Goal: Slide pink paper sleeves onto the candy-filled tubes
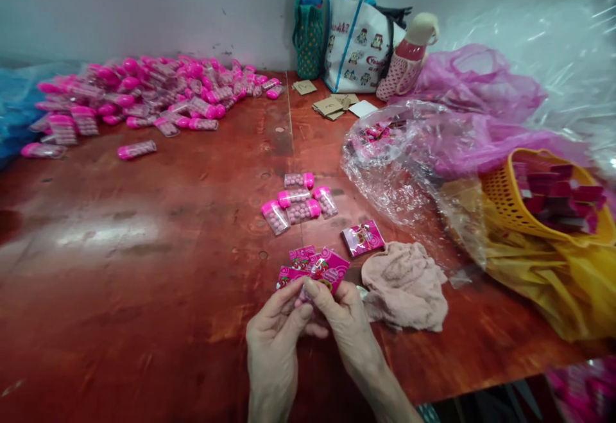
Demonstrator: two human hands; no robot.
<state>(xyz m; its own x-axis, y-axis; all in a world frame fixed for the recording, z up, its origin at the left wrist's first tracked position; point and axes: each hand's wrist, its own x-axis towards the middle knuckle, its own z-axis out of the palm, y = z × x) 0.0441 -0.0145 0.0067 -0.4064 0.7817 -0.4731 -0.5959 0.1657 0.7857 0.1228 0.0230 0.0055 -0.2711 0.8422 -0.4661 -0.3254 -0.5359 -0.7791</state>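
Note:
Near the table's front edge, my left hand [278, 333] and my right hand [345, 317] meet around a small candy bottle [302, 297] with pink balls inside. The fingers of both hands are closed on it and hide most of it. Just beyond my fingertips are several pink printed labels [302, 257]; whether one touches my right hand, I cannot tell. To the right of them is a stack of the same labels [364, 239]. Farther off lies a small group of clear candy bottles with pink caps [303, 211].
A large heap of pink-capped candy bottles [158, 92] lies at the back left. On the right are a crumpled cloth [407, 282], a clear plastic bag [385, 185] and a yellow basket [500, 185]. A white bag [353, 44] and drink bottles stand against the wall.

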